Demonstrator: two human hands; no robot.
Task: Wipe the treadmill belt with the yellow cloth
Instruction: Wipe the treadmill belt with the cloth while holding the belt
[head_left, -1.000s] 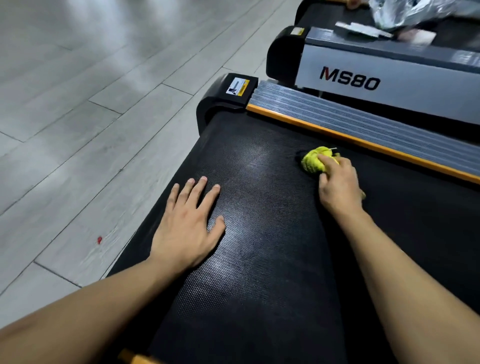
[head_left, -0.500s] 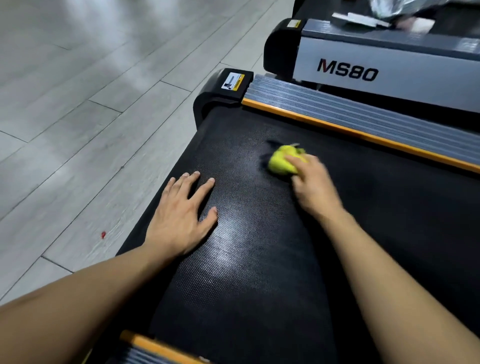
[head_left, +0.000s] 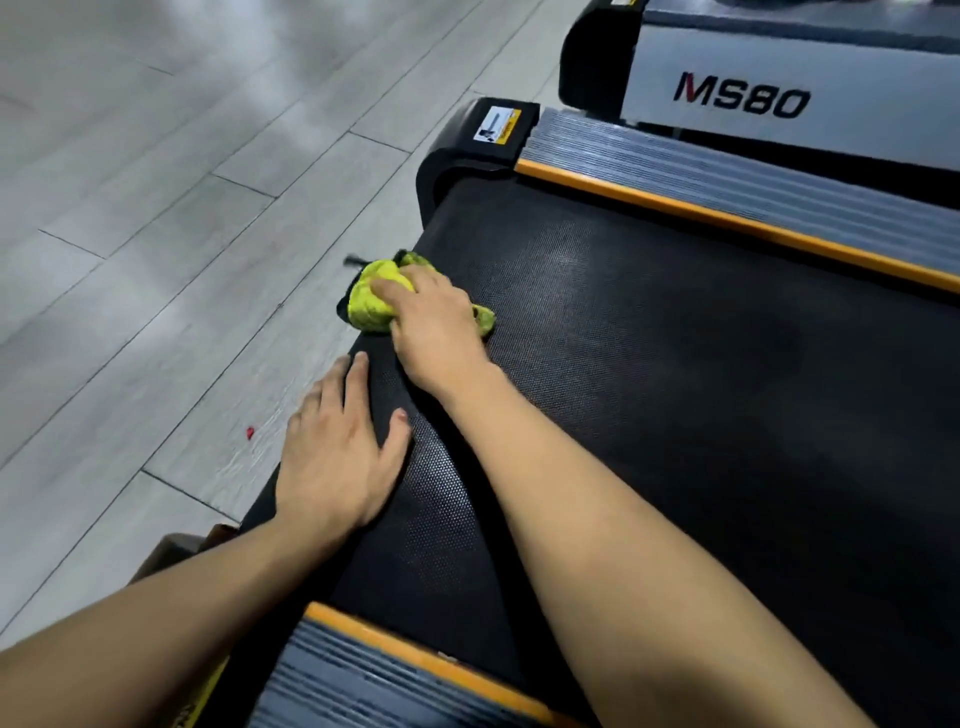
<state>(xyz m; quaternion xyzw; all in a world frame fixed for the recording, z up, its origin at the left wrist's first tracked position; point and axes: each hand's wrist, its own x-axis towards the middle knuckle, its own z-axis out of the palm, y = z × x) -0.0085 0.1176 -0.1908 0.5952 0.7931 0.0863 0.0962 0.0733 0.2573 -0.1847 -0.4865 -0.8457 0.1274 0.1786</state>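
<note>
Yellow cloth (head_left: 371, 301) under right hand (head_left: 434, 327) at belt (head_left: 675, 374) edge, left hand (head_left: 335, 452) close beside.

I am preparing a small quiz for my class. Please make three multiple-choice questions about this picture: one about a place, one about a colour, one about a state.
1. Where on the treadmill belt is the yellow cloth?
A. at the belt's left edge, by the floor
B. in the belt's middle
C. on the grey side rail

2. What colour is the strip along the belt's far side?
A. red
B. orange
C. white

3. How is the left hand?
A. gripping the cloth
B. raised in the air
C. flat on the belt

Answers: 1 A, the cloth overhangs the edge beside the floor. 2 B, the strip is orange. 3 C, its fingers lie straight while the right hand holds the cloth.
</note>
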